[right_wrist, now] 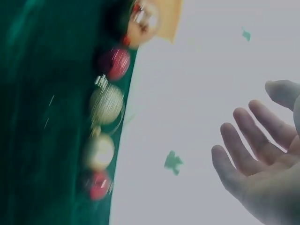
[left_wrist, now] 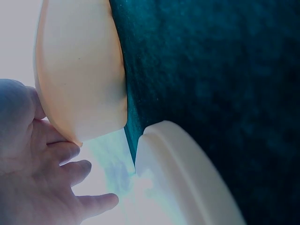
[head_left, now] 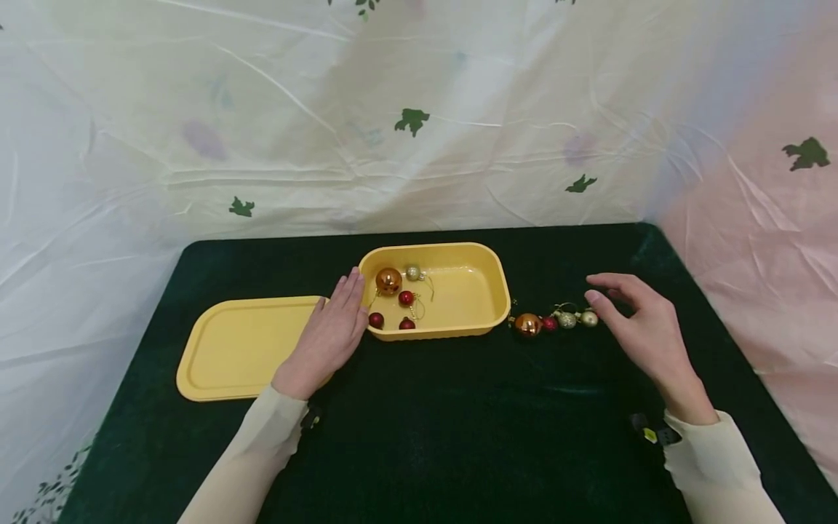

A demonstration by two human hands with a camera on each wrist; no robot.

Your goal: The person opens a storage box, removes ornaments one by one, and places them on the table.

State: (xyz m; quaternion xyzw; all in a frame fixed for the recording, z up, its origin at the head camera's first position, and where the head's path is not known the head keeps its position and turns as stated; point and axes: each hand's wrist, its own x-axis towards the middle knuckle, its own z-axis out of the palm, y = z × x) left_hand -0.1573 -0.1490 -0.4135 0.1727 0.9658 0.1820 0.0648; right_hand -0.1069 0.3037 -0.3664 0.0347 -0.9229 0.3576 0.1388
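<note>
The right wrist view shows a small red bauble [right_wrist: 99, 185] ending the row beside the right hand [head_left: 648, 335]; the head view shows only the copper [head_left: 527, 325], red [head_left: 550, 323], glittered gold [head_left: 566, 320] and smooth gold [head_left: 589, 318] baubles. That hand holds nothing, thumb and fingers apart. The left hand [head_left: 329, 335] lies with straight fingers against the yellow box [head_left: 468, 295]; its wrist view reveals a gap between box and yellow lid [head_left: 242, 349], which extends left of that hand. Bare green surface [head_left: 471, 422] spreads between the forearms. The box, between the hands, contains five baubles, mostly near the left hand.
</note>
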